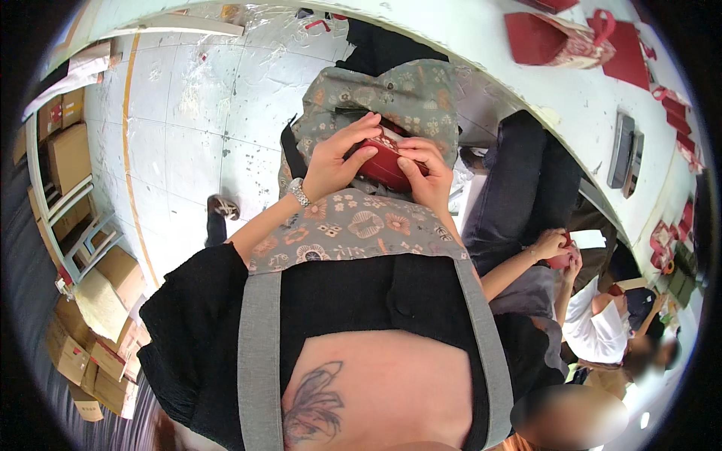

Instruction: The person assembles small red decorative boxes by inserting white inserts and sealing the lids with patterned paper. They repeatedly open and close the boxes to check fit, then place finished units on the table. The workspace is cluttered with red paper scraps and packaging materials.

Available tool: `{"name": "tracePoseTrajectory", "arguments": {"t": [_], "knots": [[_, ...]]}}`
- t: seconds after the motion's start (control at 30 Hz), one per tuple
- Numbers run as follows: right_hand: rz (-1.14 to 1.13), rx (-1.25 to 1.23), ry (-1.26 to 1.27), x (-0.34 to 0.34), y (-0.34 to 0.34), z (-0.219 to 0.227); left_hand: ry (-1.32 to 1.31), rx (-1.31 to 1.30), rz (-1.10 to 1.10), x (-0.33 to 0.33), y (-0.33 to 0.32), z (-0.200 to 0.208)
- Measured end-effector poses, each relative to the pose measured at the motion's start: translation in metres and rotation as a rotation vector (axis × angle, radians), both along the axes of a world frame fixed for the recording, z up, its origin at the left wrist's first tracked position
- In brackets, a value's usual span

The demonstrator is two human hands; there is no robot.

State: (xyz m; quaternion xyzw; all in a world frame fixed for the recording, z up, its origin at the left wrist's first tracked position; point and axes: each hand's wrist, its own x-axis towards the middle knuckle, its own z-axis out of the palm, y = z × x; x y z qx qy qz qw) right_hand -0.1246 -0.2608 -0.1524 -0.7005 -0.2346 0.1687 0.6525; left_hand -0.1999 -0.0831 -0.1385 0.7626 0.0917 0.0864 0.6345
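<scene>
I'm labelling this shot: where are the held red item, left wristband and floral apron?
Red item (383, 166): head view, its red side.
Left wristband (299, 192): head view, band's middle.
Floral apron (365, 224): head view, printed front.

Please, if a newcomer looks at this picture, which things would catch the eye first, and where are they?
Probably first the dark red item, held between the left hand and the right hand in the upper middle. Next might come the flowered grey apron beneath it, then a red, bag-like piece on the white table, at upper right.
</scene>
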Motion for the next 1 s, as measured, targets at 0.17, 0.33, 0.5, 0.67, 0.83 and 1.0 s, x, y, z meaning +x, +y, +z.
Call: {"name": "tracePoseTrajectory", "arguments": {"t": [0.17,0.33,0.5,0.67,0.83,1.0], "knots": [[-0.01,0.125,0.342,-0.017,0.022,-0.006,-0.027,0.023,0.146,-0.02,0.012,0.005],[-0.065,0.331,1.14,-0.012,0.058,0.053,-0.328,0.318,-0.022,-0.011,0.048,0.059],[0.25,0.452,1.246,0.0,0.081,0.076,-0.592,0.448,-0.156,-0.007,0.064,0.1],[0.294,0.642,0.721,0.021,0.108,0.105,-0.329,-0.568,0.216,0.002,0.05,0.122],[0.397,0.665,0.657,0.037,0.098,0.114,-0.303,-0.699,0.065,0.006,0.042,0.134],[0.392,0.711,0.646,0.039,0.076,0.101,-0.232,-0.74,0.057,0.017,0.028,0.131]]}}
